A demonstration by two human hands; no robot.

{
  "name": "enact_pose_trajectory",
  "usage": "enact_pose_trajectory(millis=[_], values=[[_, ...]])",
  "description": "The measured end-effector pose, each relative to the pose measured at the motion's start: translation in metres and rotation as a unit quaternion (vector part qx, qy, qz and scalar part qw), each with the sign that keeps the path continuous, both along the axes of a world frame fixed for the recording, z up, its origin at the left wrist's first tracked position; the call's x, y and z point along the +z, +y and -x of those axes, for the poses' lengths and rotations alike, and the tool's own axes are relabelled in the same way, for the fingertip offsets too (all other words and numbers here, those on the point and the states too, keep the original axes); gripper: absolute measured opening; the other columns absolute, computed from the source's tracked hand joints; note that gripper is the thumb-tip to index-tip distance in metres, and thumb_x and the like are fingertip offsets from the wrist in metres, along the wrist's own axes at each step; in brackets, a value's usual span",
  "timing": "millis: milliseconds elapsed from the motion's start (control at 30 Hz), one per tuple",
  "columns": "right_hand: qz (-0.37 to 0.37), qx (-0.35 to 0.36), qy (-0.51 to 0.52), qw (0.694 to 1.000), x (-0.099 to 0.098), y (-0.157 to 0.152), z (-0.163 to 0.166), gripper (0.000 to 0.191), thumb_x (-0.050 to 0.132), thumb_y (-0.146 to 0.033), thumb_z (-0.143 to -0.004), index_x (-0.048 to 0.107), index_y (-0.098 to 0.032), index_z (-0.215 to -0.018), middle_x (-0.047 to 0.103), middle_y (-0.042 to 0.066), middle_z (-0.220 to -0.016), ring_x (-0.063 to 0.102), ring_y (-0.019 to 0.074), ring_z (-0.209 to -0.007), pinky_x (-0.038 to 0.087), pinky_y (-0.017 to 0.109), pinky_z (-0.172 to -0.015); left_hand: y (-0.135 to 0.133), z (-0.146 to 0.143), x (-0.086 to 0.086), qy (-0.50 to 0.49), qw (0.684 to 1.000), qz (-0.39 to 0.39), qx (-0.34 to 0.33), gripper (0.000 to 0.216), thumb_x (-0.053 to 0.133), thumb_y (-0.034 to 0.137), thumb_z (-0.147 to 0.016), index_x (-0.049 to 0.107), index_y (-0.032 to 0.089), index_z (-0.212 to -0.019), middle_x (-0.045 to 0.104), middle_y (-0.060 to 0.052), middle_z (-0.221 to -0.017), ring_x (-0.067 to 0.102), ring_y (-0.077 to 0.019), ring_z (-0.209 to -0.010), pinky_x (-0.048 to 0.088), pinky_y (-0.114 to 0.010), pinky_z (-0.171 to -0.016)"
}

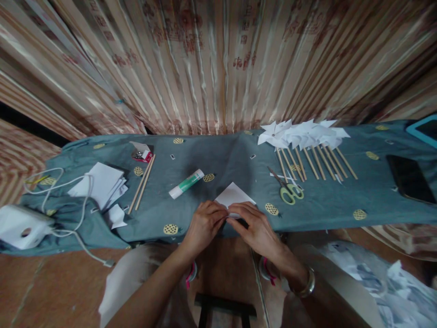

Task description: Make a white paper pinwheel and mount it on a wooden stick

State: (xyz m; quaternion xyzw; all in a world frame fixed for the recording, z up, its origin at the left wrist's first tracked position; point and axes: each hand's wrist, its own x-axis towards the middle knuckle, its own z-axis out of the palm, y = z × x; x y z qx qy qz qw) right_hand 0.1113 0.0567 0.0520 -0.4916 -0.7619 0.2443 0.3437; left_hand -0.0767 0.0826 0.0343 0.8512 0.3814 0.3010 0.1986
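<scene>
A white sheet of paper (235,194) lies at the front edge of the cloth-covered table, one corner pointing away from me. My left hand (206,223) grips its near left side with bent fingers. From the other side my right hand (253,224) presses on the near edge, fingertips meeting those of the left. The near part of the paper is hidden under the fingers. Just beyond my left hand lies a glue stick (186,184) with a green label. To the right of my right hand rest scissors (288,189) with light green handles, blades pointing away.
Several white paper pinwheels (300,135) on wooden sticks lie at the back right. A dark phone (410,178) is farther right. On the left are two wooden sticks (141,183), a small red box (141,152), stacked paper (101,184) and a white charger (25,226) with cables.
</scene>
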Motion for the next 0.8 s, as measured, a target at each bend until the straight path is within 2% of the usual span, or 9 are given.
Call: enact_pose_trajectory(millis=[200, 333, 467, 567, 633, 800], values=[[-0.021, 0.024, 0.012, 0.999, 0.001, 0.0, 0.005, 0.019, 0.05, -0.022, -0.096, 0.07, -0.021, -0.097, 0.075, 0.005, -0.095, 0.067, 0.0171, -0.09, 0.055, 0.033, -0.085, 0.001, 0.002, 0.003, -0.005, 1.0, -0.009, -0.011, 0.021, 0.052, 0.024, -0.095, 0.072, 0.018, -0.094, 0.074, -0.008, -0.09, 0.066, -0.0197, -0.086, 0.055, -0.035, -0.078], [0.018, 0.037, 0.027, 0.999, 0.006, 0.0, 0.002, 0.018, 0.055, -0.03, -0.094, 0.071, -0.022, -0.092, 0.075, 0.003, -0.094, 0.068, 0.0165, -0.091, 0.054, 0.032, -0.086, 0.001, 0.005, 0.011, -0.04, 0.999, -0.003, -0.032, 0.02, 0.055, 0.027, -0.094, 0.072, 0.018, -0.098, 0.074, -0.009, -0.096, 0.067, -0.0197, -0.09, 0.057, -0.034, -0.08], [0.045, 0.043, 0.029, 0.998, 0.005, 0.002, 0.002, 0.024, 0.048, -0.027, -0.097, 0.07, -0.02, -0.092, 0.075, 0.004, -0.096, 0.068, 0.0162, -0.093, 0.053, 0.033, -0.089, -0.001, 0.006, 0.015, -0.038, 0.999, 0.026, -0.028, 0.022, 0.051, 0.023, -0.095, 0.072, 0.018, -0.094, 0.074, -0.009, -0.099, 0.067, -0.0194, -0.094, 0.058, -0.034, -0.083], [0.019, 0.02, -0.031, 0.999, -0.003, 0.005, 0.007, 0.023, 0.049, -0.02, -0.095, 0.069, -0.018, -0.105, 0.072, 0.01, -0.112, 0.065, 0.0201, -0.103, 0.053, 0.038, -0.094, -0.001, 0.005, 0.009, -0.032, 0.999, 0.01, -0.005, 0.017, 0.054, 0.023, -0.093, 0.071, 0.018, -0.094, 0.073, -0.01, -0.104, 0.067, -0.0205, -0.097, 0.059, -0.035, -0.084], [-0.001, 0.01, -0.091, 0.996, -0.01, 0.007, 0.012, 0.03, 0.048, -0.016, -0.093, 0.064, -0.017, -0.119, 0.066, 0.013, -0.125, 0.06, 0.0234, -0.114, 0.05, 0.043, -0.101, -0.001, 0.006, 0.003, -0.018, 1.0, -0.004, 0.013, 0.016, 0.057, 0.024, -0.091, 0.069, 0.018, -0.101, 0.071, -0.011, -0.112, 0.065, -0.0233, -0.106, 0.058, -0.04, -0.089], [-0.021, -0.005, -0.185, 0.983, -0.023, 0.016, 0.022, 0.048, 0.05, -0.018, -0.091, 0.049, -0.008, -0.138, 0.052, 0.019, -0.144, 0.041, 0.0306, -0.139, 0.039, 0.05, -0.111, -0.003, 0.012, -0.008, 0.07, 0.997, -0.037, 0.009, 0.038, 0.055, 0.029, -0.093, 0.057, 0.014, -0.128, 0.06, -0.017, -0.135, 0.053, -0.0295, -0.13, 0.052, -0.049, -0.102]])
